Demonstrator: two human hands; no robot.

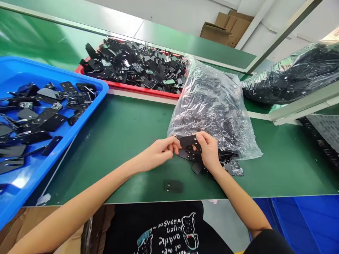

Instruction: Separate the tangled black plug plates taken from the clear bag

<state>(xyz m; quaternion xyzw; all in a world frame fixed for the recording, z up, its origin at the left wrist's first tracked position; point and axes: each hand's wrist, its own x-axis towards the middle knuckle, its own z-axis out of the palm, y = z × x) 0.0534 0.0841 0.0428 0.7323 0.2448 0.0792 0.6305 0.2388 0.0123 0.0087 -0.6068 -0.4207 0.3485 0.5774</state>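
Near the open end of a clear plastic bag [212,95], my right hand [209,150] grips a flat black part [188,141] between thumb and fingers. Just left of that part is my left hand [165,150], its fingers curled and thumb bent in; whether anything is between them is too small to tell. More black parts [197,167] lie under and beside my right hand at the bag's lower edge. A single dark flat piece [173,186] lies on the green table [127,141] near its front edge.
A blue tray [99,90] with black parts stands at the left. Behind, a red tray [143,90] is heaped with similar parts. Another filled plastic bag [293,74] lies at the right beyond a metal frame. Cardboard boxes [227,28] are at the back.
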